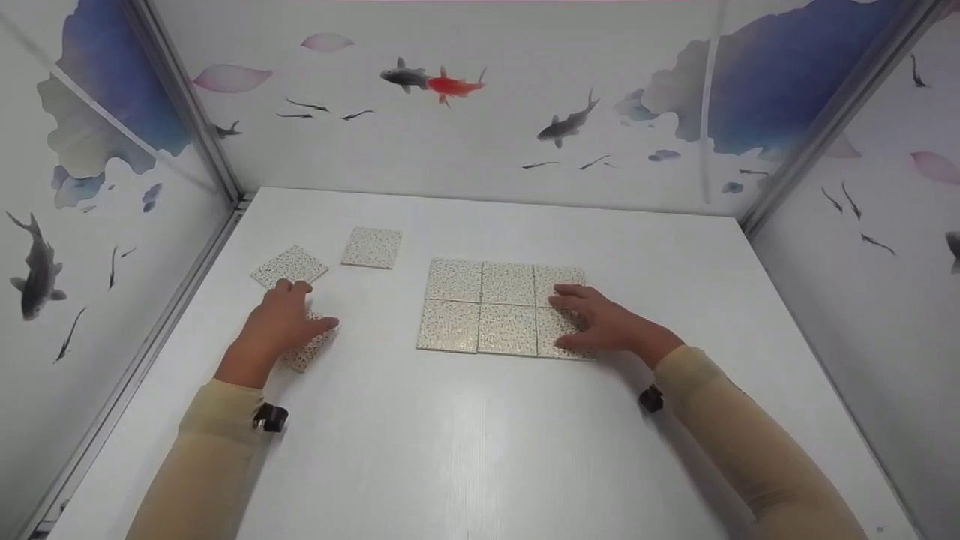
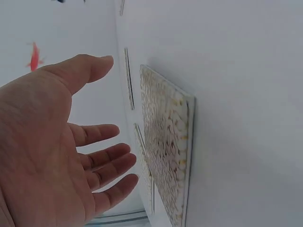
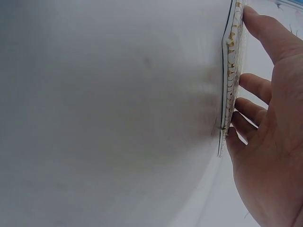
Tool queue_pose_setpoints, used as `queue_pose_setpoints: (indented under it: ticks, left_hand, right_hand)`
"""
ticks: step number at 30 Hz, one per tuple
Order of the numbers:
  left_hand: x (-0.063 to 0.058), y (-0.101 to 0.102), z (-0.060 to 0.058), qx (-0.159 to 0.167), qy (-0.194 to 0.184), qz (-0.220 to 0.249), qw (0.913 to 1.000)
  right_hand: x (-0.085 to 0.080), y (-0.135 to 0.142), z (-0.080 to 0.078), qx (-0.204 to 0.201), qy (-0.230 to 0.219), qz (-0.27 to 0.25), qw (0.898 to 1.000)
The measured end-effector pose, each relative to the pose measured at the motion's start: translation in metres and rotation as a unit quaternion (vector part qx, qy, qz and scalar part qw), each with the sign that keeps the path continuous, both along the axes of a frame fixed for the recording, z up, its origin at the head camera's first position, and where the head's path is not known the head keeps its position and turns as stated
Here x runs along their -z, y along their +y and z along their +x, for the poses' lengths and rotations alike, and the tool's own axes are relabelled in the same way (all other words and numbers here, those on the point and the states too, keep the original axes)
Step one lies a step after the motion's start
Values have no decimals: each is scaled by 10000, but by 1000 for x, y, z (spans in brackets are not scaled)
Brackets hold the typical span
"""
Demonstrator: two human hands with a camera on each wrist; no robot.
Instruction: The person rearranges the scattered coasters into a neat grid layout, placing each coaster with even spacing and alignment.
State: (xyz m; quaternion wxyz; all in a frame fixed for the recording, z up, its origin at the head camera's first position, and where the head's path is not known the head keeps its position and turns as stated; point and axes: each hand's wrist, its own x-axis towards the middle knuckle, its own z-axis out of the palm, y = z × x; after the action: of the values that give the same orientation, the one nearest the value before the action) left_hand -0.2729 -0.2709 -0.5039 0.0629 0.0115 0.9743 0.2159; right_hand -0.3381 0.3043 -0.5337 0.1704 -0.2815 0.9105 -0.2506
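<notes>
Over a loose speckled square tile [image 1: 306,354] on the left of the table, my left hand [image 1: 276,322] hovers with its fingers and thumb spread. The hand covers much of that tile in the head view. Seen from the left wrist, the tile [image 2: 163,137] lies flat beside the fingertips, and nothing is in the palm. My right hand [image 1: 600,319] rests spread fingers on the right end of a block of matching tiles [image 1: 448,325], laid edge to edge in two rows of three. In the right wrist view its fingertips are at the top face of the end tiles [image 3: 230,78].
Two more loose tiles lie at the back left: one turned cornerwise [image 1: 289,264] just beyond my left fingers, the other [image 1: 373,247] farther right. The white table [image 1: 465,450] is enclosed by panels [image 1: 450,150] printed with fish, at the back and both sides.
</notes>
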Motion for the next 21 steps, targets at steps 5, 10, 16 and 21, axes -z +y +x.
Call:
queue_pose_setpoints:
  ticks: [5, 10, 16, 21]
  left_hand:
    - [4, -18, 12, -127, -314, -107, 9994]
    - [2, -24, 26, -213, -676, -212, 9973]
    - [-3, -23, 36, -232, -856, -312, 9956]
    - [-8, -19, 41, -300, -1012, -442, 9934]
  right_hand:
    - [-1, 0, 2, 85, -143, -52, 9998]
    - [-1, 0, 2, 45, -103, -44, 9999]
    - [-1, 0, 0, 69, -63, 15, 10000]
    - [-1, -1, 0, 86, -56, 84, 9999]
